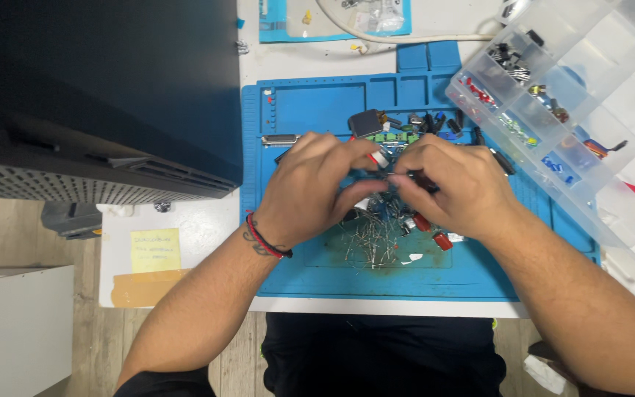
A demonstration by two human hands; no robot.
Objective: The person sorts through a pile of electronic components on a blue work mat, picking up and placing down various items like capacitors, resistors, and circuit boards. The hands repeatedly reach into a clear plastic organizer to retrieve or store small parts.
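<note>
Both hands meet over a blue work mat (317,279). My left hand (310,191) pinches a small white and red component (379,157) between thumb and fingers. My right hand (457,187) holds a small black component (424,181) at its fingertips, close against the left hand's fingers. Beneath them lies a heap of loose electronic parts (380,239) with thin wire legs, red capacitors and small cylinders. A red and black cord bracelet is on my left wrist.
A clear plastic compartment box (575,110) with sorted parts lies tilted at the right. A large black case (97,95) fills the left. More parts and a small green board (391,136) lie beyond the hands. A yellow note (155,250) is stuck on the white table.
</note>
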